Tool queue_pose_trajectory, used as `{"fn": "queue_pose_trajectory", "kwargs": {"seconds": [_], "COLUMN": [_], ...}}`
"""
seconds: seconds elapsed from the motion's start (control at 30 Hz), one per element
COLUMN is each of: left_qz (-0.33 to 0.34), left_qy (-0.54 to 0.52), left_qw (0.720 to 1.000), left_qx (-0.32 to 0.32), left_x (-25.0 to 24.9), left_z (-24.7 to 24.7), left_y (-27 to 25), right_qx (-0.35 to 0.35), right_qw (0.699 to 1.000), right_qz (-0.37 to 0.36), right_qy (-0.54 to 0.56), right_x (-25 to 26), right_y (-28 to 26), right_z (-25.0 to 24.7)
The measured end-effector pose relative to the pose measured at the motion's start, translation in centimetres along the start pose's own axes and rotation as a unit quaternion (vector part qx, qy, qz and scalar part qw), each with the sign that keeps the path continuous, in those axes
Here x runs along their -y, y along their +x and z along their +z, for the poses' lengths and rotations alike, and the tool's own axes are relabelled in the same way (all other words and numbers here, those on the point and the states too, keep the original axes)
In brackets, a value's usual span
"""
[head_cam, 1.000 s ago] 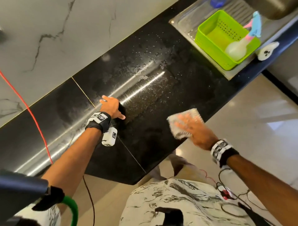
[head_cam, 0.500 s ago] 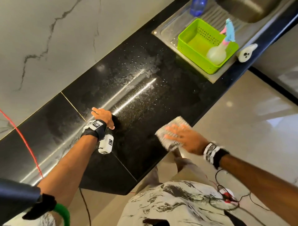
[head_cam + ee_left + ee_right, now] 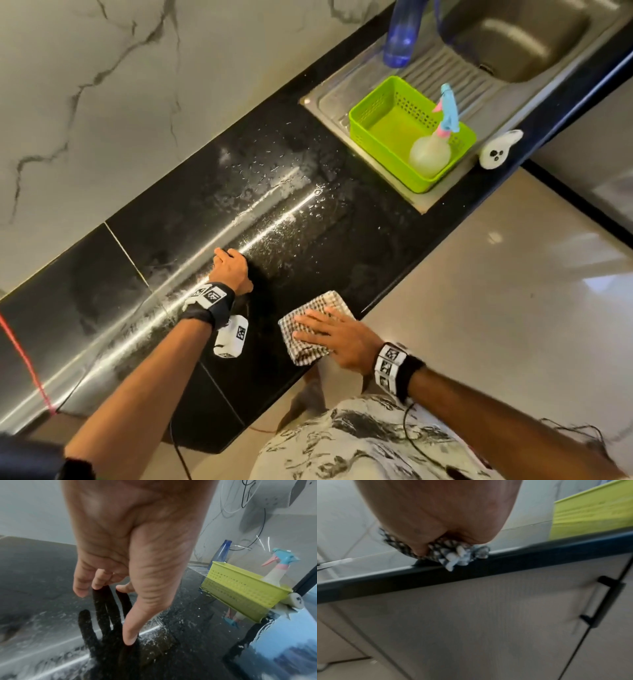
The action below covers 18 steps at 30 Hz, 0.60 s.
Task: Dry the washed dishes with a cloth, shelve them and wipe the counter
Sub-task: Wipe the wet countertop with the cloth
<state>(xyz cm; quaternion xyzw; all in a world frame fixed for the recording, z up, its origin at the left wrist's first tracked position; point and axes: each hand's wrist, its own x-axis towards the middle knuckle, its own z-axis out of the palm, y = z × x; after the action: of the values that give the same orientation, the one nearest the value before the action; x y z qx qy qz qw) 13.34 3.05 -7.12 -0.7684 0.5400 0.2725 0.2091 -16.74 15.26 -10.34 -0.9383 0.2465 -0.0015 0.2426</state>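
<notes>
The black stone counter is speckled with water drops and smears. My right hand lies flat with straight fingers on a folded checked cloth and presses it onto the counter at the front edge. In the right wrist view the cloth bunches under the palm and hangs slightly over the counter's edge. My left hand holds nothing and rests on the counter to the left of the cloth. Its fingertips touch the wet surface.
A green basket holding a spray bottle stands on the steel drainboard at the right. A blue bottle and the sink lie beyond it. A white device sits on the counter edge. A cabinet door is below.
My right hand has slid the cloth left along the front edge, closer to my left hand. The left hand stays planted on the counter.
</notes>
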Motion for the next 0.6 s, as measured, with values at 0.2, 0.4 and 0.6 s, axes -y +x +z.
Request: {"fn": "queue_pose_trajectory", "kwargs": {"seconds": [0.2, 0.4, 0.6], "left_qz": [-0.022, -0.039, -0.018], "left_qy": [0.043, 0.056, 0.045], "left_qw": [0.999, 0.998, 0.998], "left_qx": [-0.019, -0.02, -0.031], "left_x": [-1.0, -1.7, -1.2], "left_z": [0.1, -0.1, 0.1], "left_y": [0.0, -0.4, -0.6], "right_qx": [-0.127, -0.198, -0.222], "right_qw": [0.979, 0.941, 0.97], "right_qz": [0.159, 0.273, -0.021], "right_qy": [0.033, 0.032, 0.099], "right_x": [-17.0, -22.8, -7.2], "right_y": [-2.8, -6.8, -2.6], "right_z": [-7.4, -11.3, -3.5]}}
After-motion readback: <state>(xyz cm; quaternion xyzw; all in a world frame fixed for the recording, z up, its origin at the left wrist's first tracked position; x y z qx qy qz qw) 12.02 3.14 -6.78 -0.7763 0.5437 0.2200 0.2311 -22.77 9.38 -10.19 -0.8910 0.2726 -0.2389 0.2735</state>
